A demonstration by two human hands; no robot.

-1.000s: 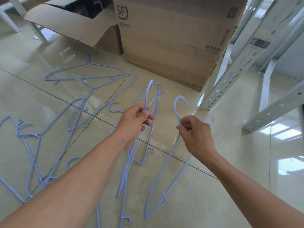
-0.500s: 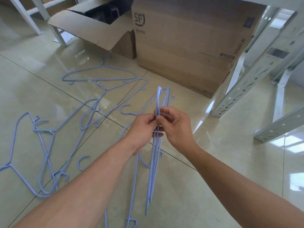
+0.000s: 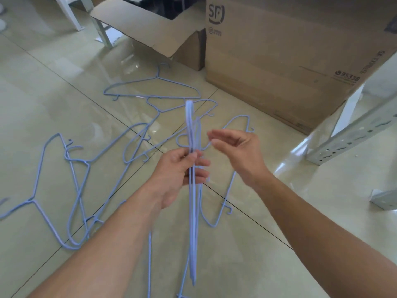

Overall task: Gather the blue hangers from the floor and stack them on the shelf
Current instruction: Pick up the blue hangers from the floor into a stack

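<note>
Left hand [image 3: 182,173] clamped on a small bundle of blue hangers [image 3: 193,211], pinched near the necks with thumb on the near side and fingers wrapped behind, hooks pointing up and the long bars dangling toward the floor [image 3: 53,72]. Held edge-on to the camera, nested flat against one another, probably so the bundle stays slim and later stacks neatly on the shelf. Exact count in the bundle hard to tell, since the wires overlap. Right hand [image 3: 238,149] just right of the bundle, fingers spread and loosely curled, holding nothing, not touching the hangers; likely free to fetch the next one. Plenty of loose hangers [image 3: 81,186] spread over the glossy tiles: a tangle at the left, one lying flat farther off [image 3: 154,87] toward the boxes, another [image 3: 231,190] just right of and below the bundle, close under the empty hand and probably the easiest next pick. Gathering judged to be in an early stage, with most hangers on the tiles and none yet stacked. Large closed cardboard box [image 3: 290,50] at the far right, an open box [image 3: 150,26] to its left. Perforated grey metal upright [image 3: 352,138] at the right edge, seemingly part of the shelf frame; shelf surface itself out of view. Some risk of hooks snagging in the left-hand tangle when lifted.
</note>
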